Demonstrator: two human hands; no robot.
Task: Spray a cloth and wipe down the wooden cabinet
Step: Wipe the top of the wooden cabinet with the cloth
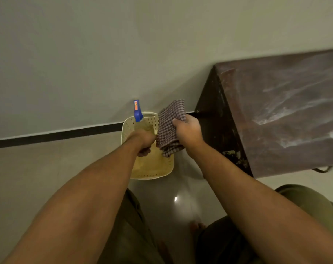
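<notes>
My left hand (143, 141) grips a spray bottle (138, 111) with a blue trigger head; the head points up and away, and the clear body is mostly hidden by my fingers. Just to its right, my right hand (187, 130) holds a checkered brown-and-white cloth (171, 122), bunched and hanging down past my wrist. The dark wooden cabinet (276, 115) stands to the right, and its top shows pale dusty streaks. Bottle and cloth are close together, left of the cabinet's corner.
A cream perforated plastic basket (152, 174) sits on the pale tiled floor below my hands, against the wall with a black skirting strip (57, 135). My knees and bare feet show at the bottom.
</notes>
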